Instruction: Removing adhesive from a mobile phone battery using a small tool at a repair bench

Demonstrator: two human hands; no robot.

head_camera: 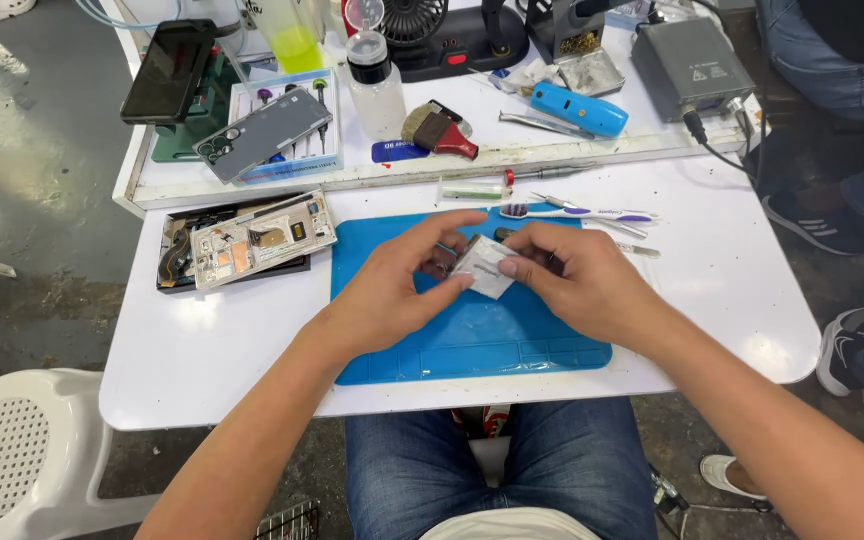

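My left hand [392, 285] and my right hand [577, 280] meet over a blue work mat [472, 340] on a white table [202, 350]. Together they pinch a small silvery flat part [484, 266], the left hand at its left edge, the right at its right edge. The part is tilted and held just above the mat. Fingers hide some of it.
An opened phone frame [257, 238] lies on a dark tray left of the mat. Tweezers and a purple toothbrush [592, 213] lie behind it. The raised shelf holds a grey phone back cover [264, 132], a bottle [374, 80], a brush [442, 130], a blue tool [579, 108]. Another person's legs [832, 70] are at the right.
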